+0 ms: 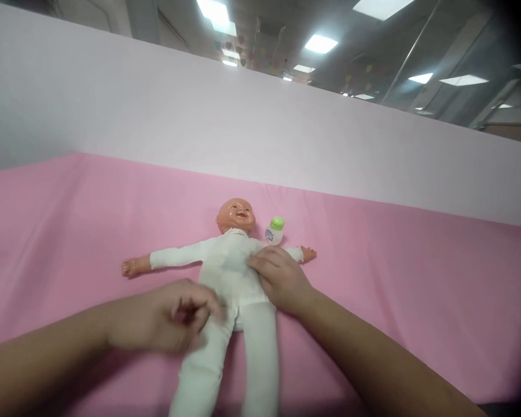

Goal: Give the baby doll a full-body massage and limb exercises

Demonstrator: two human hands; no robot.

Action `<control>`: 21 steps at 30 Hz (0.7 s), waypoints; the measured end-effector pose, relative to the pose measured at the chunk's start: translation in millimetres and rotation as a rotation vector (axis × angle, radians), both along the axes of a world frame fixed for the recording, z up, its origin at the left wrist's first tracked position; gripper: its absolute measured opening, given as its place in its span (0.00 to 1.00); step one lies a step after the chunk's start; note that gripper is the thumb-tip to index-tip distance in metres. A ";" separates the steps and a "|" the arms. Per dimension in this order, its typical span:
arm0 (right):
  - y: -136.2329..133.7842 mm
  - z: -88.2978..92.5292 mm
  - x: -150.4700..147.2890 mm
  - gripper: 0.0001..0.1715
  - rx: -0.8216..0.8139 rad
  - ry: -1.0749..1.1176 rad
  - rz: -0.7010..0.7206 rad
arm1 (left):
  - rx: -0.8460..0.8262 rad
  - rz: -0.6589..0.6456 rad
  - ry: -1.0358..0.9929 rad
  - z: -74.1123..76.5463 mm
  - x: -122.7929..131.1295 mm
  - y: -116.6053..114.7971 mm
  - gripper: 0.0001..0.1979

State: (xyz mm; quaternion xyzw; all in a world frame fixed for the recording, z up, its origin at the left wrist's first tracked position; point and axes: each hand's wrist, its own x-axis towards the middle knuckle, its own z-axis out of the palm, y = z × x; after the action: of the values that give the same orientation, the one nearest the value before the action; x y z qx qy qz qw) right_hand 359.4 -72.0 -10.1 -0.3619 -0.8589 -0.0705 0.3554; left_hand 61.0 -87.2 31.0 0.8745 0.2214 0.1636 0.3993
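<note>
A baby doll [230,278] lies on its back with its arms spread, a bald plastic head and a white cloth body. My left hand [169,315] is over the doll's hip and upper leg, slightly blurred. Its fingers are loosely curled, with a gap between them and the thumb and nothing visible in it. Against the side of the doll's chest is my right hand [282,278], fingers bent and pressed together. Whatever its fingertips may pinch is hidden. A faint grey patch shows on the chest beside them. Close to the doll's head stands a small bottle [274,230] with a green cap.
Pink sheeting [408,289] covers the surface under the doll, with soft creases. A plain white wall or panel [243,121] rises behind it. Above that panel are ceiling lights [321,44] and glass.
</note>
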 end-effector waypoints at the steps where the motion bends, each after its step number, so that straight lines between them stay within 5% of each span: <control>1: -0.1 -3.0 -5.8 0.20 0.014 -0.032 0.006 | -0.072 0.101 0.042 -2.7 0.4 6.0 0.14; 4: 4.7 -11.5 -15.8 0.22 0.021 -0.103 -0.030 | 0.073 0.478 0.153 -10.6 2.6 23.3 0.18; 7: 10.1 -16.7 -16.6 0.27 -0.033 -0.129 -0.033 | 0.258 0.657 0.248 -14.5 4.2 34.0 0.22; 12: -5.0 -8.5 -4.2 0.33 -0.164 -0.190 0.038 | 0.404 0.688 0.281 -20.6 5.2 38.9 0.32; 16: -37.3 13.1 -0.1 0.51 -0.169 -0.244 0.166 | 0.378 0.686 0.263 -29.9 3.2 45.7 0.38; 18: -54.7 22.5 -6.4 0.47 -0.075 -0.296 0.292 | 0.359 0.717 0.255 -33.3 1.0 50.4 0.42; 21: -75.7 27.9 -24.0 0.26 0.120 -0.351 0.469 | 0.326 0.773 0.238 -34.1 -2.6 54.6 0.47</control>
State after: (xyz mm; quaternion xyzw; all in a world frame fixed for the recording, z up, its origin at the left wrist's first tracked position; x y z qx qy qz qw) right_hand 335.4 -147.8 17.7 -0.1144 -0.9617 -0.0986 0.2288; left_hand 58.4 -32.6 -3.1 0.7918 0.5481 0.2320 0.1370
